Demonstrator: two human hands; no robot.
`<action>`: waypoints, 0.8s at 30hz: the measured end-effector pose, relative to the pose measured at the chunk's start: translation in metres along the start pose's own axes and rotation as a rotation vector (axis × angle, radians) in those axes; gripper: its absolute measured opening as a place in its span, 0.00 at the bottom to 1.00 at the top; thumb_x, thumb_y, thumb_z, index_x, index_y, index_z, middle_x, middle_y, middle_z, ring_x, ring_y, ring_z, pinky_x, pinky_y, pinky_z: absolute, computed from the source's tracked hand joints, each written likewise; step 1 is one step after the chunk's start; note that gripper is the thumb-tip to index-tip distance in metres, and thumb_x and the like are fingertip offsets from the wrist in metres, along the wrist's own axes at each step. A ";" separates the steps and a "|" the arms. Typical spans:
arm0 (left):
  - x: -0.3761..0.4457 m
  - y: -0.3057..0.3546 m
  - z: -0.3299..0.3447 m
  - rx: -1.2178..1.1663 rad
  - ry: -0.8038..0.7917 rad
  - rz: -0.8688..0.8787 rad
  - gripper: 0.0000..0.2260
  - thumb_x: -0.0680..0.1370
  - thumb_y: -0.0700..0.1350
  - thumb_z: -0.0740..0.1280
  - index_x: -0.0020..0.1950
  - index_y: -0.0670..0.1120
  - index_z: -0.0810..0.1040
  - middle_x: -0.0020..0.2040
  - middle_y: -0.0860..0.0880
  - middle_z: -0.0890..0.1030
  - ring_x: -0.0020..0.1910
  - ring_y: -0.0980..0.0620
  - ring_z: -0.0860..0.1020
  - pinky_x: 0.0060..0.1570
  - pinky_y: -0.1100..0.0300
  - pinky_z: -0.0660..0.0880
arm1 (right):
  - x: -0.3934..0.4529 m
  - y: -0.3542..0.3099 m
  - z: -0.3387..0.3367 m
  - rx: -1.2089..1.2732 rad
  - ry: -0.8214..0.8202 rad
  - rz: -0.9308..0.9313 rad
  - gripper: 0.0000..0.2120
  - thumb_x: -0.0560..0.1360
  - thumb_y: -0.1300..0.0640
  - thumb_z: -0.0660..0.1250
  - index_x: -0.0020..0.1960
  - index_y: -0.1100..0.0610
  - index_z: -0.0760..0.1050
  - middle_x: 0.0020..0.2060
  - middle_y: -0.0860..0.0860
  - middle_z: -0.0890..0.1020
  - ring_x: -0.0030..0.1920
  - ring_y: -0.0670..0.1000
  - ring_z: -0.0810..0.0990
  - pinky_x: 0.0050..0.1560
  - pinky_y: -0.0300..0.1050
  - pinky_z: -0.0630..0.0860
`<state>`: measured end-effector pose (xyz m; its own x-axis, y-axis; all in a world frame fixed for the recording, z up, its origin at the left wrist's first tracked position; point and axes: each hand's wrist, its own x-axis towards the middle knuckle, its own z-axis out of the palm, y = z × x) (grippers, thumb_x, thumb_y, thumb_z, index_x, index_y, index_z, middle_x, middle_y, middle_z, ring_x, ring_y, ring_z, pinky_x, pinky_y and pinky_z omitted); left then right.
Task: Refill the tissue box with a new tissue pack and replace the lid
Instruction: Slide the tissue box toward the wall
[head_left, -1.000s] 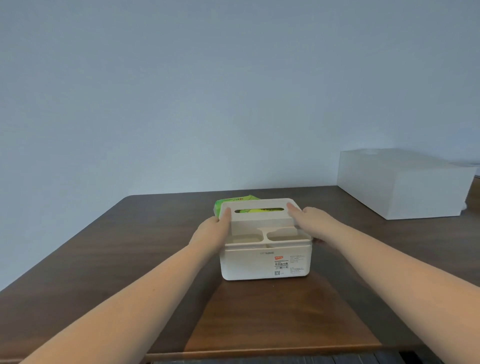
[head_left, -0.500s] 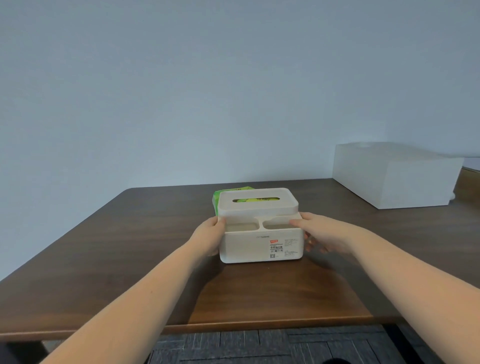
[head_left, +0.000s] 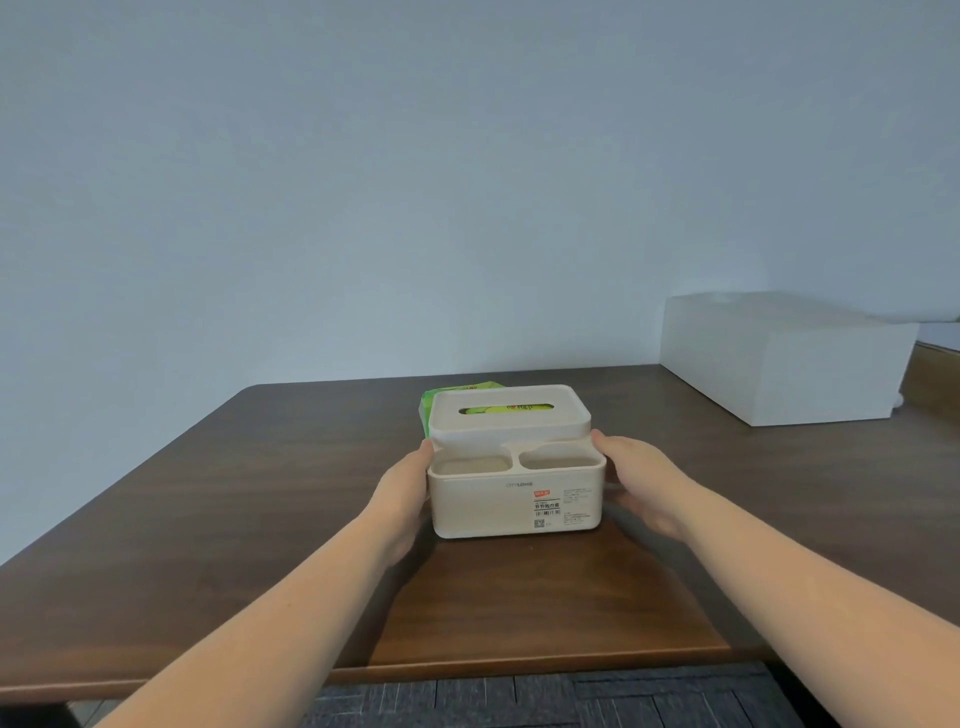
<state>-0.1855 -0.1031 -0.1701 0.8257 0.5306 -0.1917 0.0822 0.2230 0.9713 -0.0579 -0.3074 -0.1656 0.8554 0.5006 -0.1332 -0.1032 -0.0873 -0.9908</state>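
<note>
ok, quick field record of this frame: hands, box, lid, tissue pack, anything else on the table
left hand: flat against the left side of the tissue box
right hand: against the box's right side
tissue box: cream, on the wooden table, two empty front compartments, label facing the camera
lid: on the box, slot up
tissue pack: green, showing through the slot and past the lid's back left edge
other: white box, far right

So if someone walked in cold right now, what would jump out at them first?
Probably the cream tissue box at mid-table, with the left hand and right hand pressed to its sides. Next, the green tissue pack poking out behind the lid and showing through its slot. Then the big white box at the far right.
</note>
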 end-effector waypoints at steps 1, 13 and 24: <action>0.000 0.000 0.001 -0.021 -0.001 -0.006 0.17 0.83 0.52 0.55 0.53 0.47 0.82 0.50 0.47 0.86 0.53 0.47 0.82 0.62 0.50 0.75 | 0.000 0.001 0.001 0.007 -0.008 -0.006 0.15 0.82 0.51 0.55 0.53 0.57 0.79 0.50 0.54 0.84 0.49 0.53 0.80 0.52 0.49 0.75; 0.018 0.009 0.031 -0.143 -0.015 0.018 0.12 0.82 0.44 0.57 0.59 0.43 0.76 0.48 0.45 0.83 0.45 0.49 0.81 0.46 0.56 0.77 | 0.006 -0.010 -0.020 -0.119 -0.012 -0.027 0.15 0.78 0.67 0.56 0.50 0.59 0.82 0.47 0.55 0.86 0.50 0.53 0.83 0.55 0.49 0.78; 0.068 0.012 0.113 -0.153 -0.094 0.016 0.11 0.83 0.43 0.57 0.46 0.46 0.78 0.43 0.48 0.83 0.42 0.53 0.79 0.44 0.57 0.75 | 0.064 -0.013 -0.082 -0.040 0.267 -0.097 0.09 0.74 0.65 0.66 0.47 0.62 0.85 0.45 0.58 0.87 0.51 0.59 0.85 0.46 0.50 0.79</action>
<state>-0.0653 -0.1562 -0.1552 0.8752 0.4581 -0.1557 -0.0111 0.3407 0.9401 0.0398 -0.3454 -0.1590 0.9641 0.2645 -0.0222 0.0009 -0.0867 -0.9962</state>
